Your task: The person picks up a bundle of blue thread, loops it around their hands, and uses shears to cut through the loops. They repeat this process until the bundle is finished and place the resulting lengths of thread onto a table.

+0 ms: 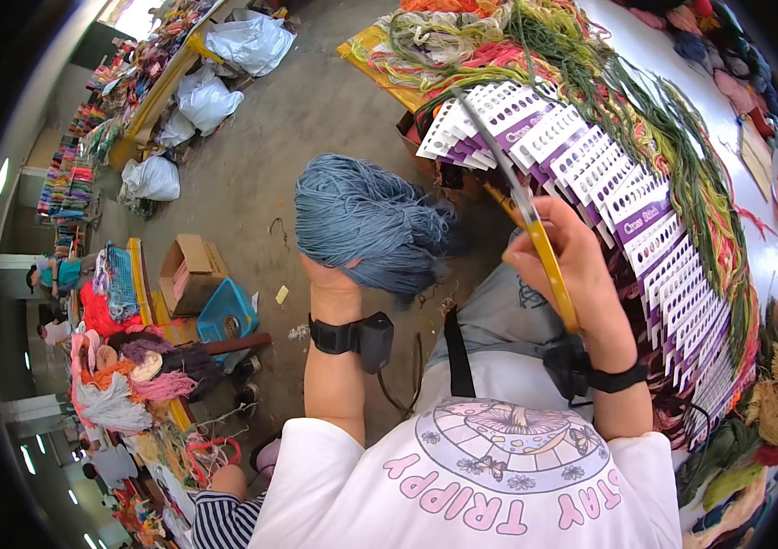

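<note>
My left hand is closed round the lower end of a thick bundle of slate-blue embroidery thread, held up over the floor. The bundle's loose right side is blurred. My right hand grips a yellow-handled cutting blade with a long metal edge pointing up and away to the left. Whether it is a knife or closed scissors seen edge-on, I cannot tell. Its tip passes in front of cards with punched holes. The blade and the blue bundle are apart.
A long row of white and purple cards lines the table on my right, with green, yellow and pink threads draped over it. On the left stand a cardboard box, a blue plastic basket and white sacks. A person's striped sleeve shows at lower left.
</note>
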A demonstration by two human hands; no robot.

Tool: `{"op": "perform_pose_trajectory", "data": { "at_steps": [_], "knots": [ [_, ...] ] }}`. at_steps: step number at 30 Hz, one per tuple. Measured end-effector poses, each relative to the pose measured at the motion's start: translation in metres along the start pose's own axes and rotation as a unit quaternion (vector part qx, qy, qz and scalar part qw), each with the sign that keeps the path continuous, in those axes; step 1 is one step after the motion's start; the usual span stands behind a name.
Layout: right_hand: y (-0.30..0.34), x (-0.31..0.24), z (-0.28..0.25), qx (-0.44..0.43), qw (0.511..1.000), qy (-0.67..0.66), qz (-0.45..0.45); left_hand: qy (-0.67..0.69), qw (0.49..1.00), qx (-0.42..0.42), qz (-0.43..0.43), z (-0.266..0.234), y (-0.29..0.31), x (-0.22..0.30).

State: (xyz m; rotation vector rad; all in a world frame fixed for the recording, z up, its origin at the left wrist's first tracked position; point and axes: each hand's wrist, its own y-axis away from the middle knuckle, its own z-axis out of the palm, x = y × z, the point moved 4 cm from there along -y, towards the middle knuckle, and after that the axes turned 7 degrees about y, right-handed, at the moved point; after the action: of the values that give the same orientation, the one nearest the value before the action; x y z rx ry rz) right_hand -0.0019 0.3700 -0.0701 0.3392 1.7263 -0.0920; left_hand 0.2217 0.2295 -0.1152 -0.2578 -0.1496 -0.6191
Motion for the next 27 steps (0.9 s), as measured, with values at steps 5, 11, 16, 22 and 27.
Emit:
{"op": "perform_pose_trajectory", "data": {
  "at_steps": [5,11,16,22,27],
  "knots": [
    [-0.022,-0.027,0.022,0.041,0.994,-0.103,-0.022,0.057,0.992,-0.104,-0.033,0.004,-0.001,-0.001],
    [-0.04,-0.031,0.048,-0.014,0.996,-0.071,-0.053,0.029,0.999,-0.042,-0.018,-0.019,0.008,0.006],
    [-0.051,-0.032,0.059,-0.056,0.995,0.07,-0.053,0.001,0.997,-0.054,-0.061,-0.024,0.007,0.005],
    [-0.04,-0.04,0.045,-0.147,0.963,-0.226,0.007,-0.017,0.996,-0.049,-0.076,-0.001,-0.001,0.0],
    [-0.026,-0.045,0.009,-0.06,0.952,-0.3,0.018,-0.011,0.995,-0.002,-0.094,0.002,-0.007,-0.002]
  ]
}}
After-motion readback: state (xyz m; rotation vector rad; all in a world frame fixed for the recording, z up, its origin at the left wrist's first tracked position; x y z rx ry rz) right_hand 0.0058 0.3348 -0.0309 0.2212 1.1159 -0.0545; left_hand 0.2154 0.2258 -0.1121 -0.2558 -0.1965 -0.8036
